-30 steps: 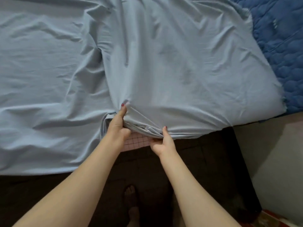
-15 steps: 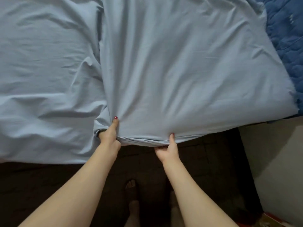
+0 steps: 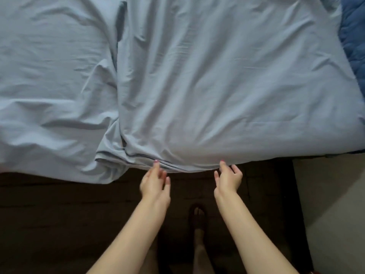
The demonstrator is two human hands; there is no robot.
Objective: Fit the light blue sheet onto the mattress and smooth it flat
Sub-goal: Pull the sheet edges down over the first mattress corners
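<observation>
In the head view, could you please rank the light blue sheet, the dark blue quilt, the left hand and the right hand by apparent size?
1. Light blue sheet.
2. Dark blue quilt, partly cut off by the frame.
3. Left hand and right hand: alike, no ranking.

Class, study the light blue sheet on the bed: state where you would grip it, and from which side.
Grip the light blue sheet at its bunched near hem, just left of the open left hand. Come from the near side, fingers under, thumb on top. Folds gather there into a ridge that probably pinches well; the flatter middle offers less to hold.
</observation>
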